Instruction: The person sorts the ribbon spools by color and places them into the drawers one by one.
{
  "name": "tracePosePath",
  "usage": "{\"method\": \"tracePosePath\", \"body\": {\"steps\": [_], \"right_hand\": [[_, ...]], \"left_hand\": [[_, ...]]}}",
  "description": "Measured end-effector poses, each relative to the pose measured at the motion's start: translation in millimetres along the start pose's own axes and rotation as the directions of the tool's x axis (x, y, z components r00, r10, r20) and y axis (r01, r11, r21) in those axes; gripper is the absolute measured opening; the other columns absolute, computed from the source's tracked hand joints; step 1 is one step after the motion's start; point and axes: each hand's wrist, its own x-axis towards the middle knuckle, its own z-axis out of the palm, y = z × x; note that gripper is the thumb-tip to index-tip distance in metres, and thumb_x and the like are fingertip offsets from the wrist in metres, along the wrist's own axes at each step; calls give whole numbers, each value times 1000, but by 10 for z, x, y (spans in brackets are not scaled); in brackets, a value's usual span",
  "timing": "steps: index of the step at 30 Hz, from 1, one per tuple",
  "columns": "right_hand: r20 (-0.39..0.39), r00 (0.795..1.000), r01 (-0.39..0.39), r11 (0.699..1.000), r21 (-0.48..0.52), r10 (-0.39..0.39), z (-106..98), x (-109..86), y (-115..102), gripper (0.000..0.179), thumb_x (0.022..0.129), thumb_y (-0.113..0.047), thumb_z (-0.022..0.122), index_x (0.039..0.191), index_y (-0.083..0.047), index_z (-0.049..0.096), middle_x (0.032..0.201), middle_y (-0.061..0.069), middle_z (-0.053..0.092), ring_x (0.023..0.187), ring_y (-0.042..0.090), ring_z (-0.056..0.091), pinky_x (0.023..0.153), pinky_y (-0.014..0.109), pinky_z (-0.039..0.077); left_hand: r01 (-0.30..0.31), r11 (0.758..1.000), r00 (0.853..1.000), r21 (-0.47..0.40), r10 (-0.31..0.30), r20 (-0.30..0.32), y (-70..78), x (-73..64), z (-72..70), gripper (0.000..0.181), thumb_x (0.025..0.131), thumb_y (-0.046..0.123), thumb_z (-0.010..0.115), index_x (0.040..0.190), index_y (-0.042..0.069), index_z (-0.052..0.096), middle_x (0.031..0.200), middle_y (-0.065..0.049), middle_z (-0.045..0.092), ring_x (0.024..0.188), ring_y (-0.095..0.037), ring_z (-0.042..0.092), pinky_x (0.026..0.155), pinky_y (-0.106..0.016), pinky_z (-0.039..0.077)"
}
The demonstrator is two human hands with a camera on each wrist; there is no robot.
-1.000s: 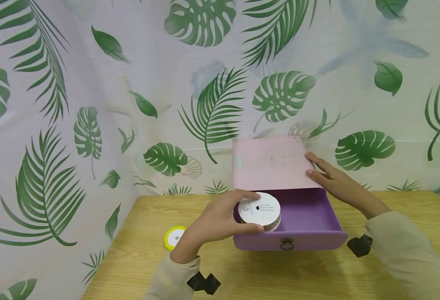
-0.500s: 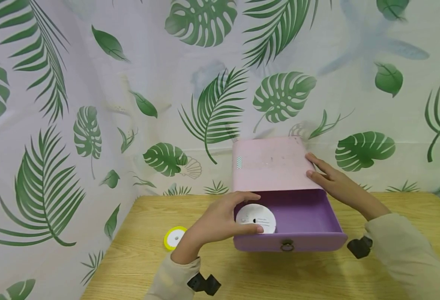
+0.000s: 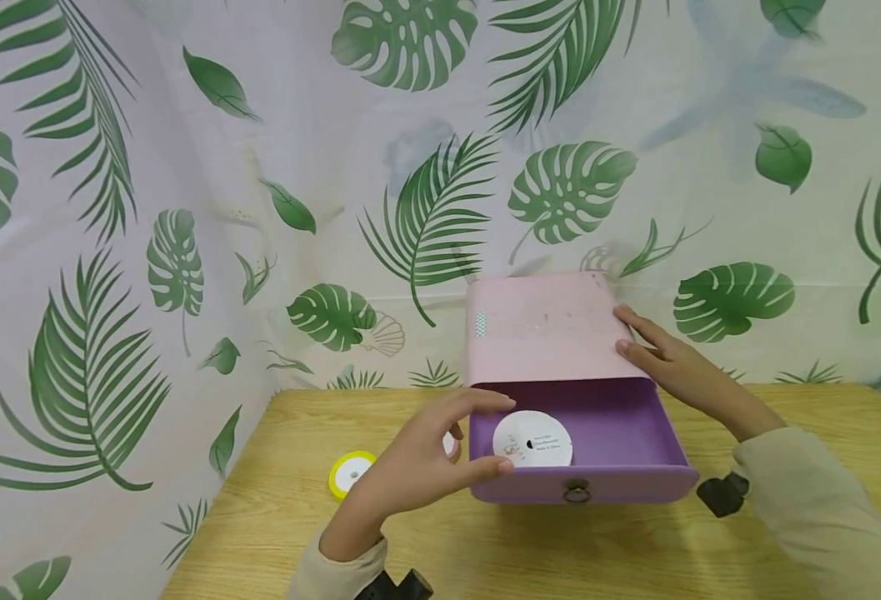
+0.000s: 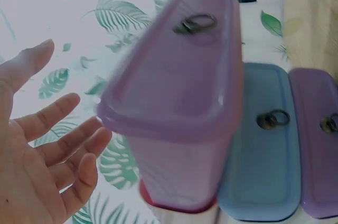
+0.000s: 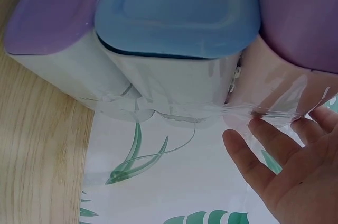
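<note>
A white-faced ribbon spool lies inside the pulled-out purple drawer, near its left front corner. My left hand stands at the drawer's left side with fingers spread and nothing held; in the left wrist view the palm and parted fingers show beside the drawer's front. My right hand rests with its fingertips against the right edge of the pink cabinet. From the right wrist, its extended fingers are seen at the cabinet's side.
A yellow-rimmed white spool lies on the wooden table, left of my left hand. Another white round thing shows partly behind that hand's fingers. Below the open drawer are a shut blue drawer and a shut purple one. A leaf-print cloth hangs behind.
My left hand has lowered the ribbon spool into the drawer, let go of it and drawn back left. The spool now sits slightly farther right. My right hand has stayed on the cabinet.
</note>
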Motion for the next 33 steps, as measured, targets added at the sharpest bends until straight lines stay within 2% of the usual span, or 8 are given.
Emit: {"method": "tracePosePath", "body": {"steps": [5,9,14,18,22,28,31,33], "right_hand": [[-2,1000,1,1000,1,-1,4,2,-11,68,103,-40,39,157,-18,5,163,15,2,139,56,18,105,71,23],[-2,1000,-1,1000,3,1,6,3,-18,68,103,-40,39,157,-18,5,163,15,2,140,55,17,106,70,22],[-2,1000,2,1000,3,-2,11,0,-22,67,103,-40,39,157,-18,5,163,15,2,139,56,17,105,71,23],[-1,1000,9,1000,6,-9,20,3,-21,67,103,-39,39,157,-18,5,163,15,2,138,58,19,105,71,23],[-5,1000,8,1000,7,-8,26,-2,-13,66,103,-39,38,157,-19,5,163,16,2,137,59,20,104,71,24],[-6,1000,9,1000,11,-9,39,-4,4,66,103,-39,38,157,-19,4,163,15,2,136,59,22,104,71,25],[-10,1000,6,1000,8,-6,35,-6,11,66,103,-39,38,157,-20,4,163,15,2,137,58,21,104,71,24],[-14,1000,5,1000,10,-5,31,-9,14,66,103,-39,38,157,-20,4,163,14,2,137,58,21,104,71,24]], "left_hand": [[-52,996,999,-71,53,5,51,-157,9,44,84,18,74,126,17,61,119,-6,65,104,-22,59,77,-23,47],[-46,995,998,-92,49,32,56,-277,53,41,88,17,71,127,14,60,118,-5,66,106,-15,58,79,-23,48],[-57,998,998,-16,57,-8,71,-432,159,36,90,23,68,125,18,62,133,1,60,123,-14,53,97,-32,46],[-141,988,988,62,145,-60,46,-556,247,30,93,23,65,122,17,64,136,-1,57,129,-18,50,105,-39,42],[-213,976,974,35,215,-67,6,-628,303,27,94,18,63,120,14,65,138,-6,55,132,-23,48,107,-40,42],[-251,967,963,37,253,-95,-22,-707,325,25,93,16,63,118,13,65,139,-9,55,133,-26,49,108,-38,42],[-247,969,965,-5,245,-89,-28,-737,330,26,93,14,63,120,13,64,137,-9,57,130,-23,51,106,-38,43],[-218,974,975,-59,214,-63,-35,-740,346,30,93,12,62,123,13,63,136,-9,57,128,-20,52,103,-37,44]]}}
